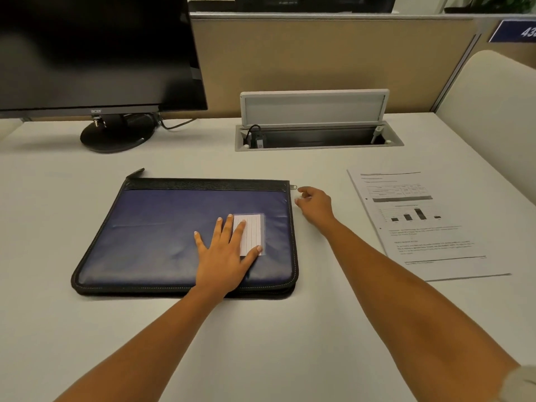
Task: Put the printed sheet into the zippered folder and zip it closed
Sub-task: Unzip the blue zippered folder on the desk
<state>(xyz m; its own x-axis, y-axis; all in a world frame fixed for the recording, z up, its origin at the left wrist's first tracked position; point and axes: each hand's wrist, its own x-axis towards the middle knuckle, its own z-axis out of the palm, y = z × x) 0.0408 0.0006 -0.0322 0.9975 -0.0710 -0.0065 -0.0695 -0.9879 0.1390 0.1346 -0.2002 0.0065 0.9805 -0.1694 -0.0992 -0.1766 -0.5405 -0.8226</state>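
Observation:
A dark blue zippered folder (150, 236) with black edging lies flat and zipped on the white desk. My left hand (224, 250) presses flat on its cover, fingers spread, partly over a lined label card (252, 232). The metal zipper pull (293, 187) sticks out at the folder's far right corner. My right hand (314, 206) hovers just right of that pull, fingers loosely curled, holding nothing. The printed sheet (420, 224), with a table, a bar chart and text, lies flat on the desk to the right, apart from both hands.
A black monitor (95, 53) on a round stand (116, 134) fills the back left. An open cable hatch (316, 132) with its lid raised sits behind the folder. A beige partition (319, 59) closes the back; a cream chair back (493, 111) stands at right.

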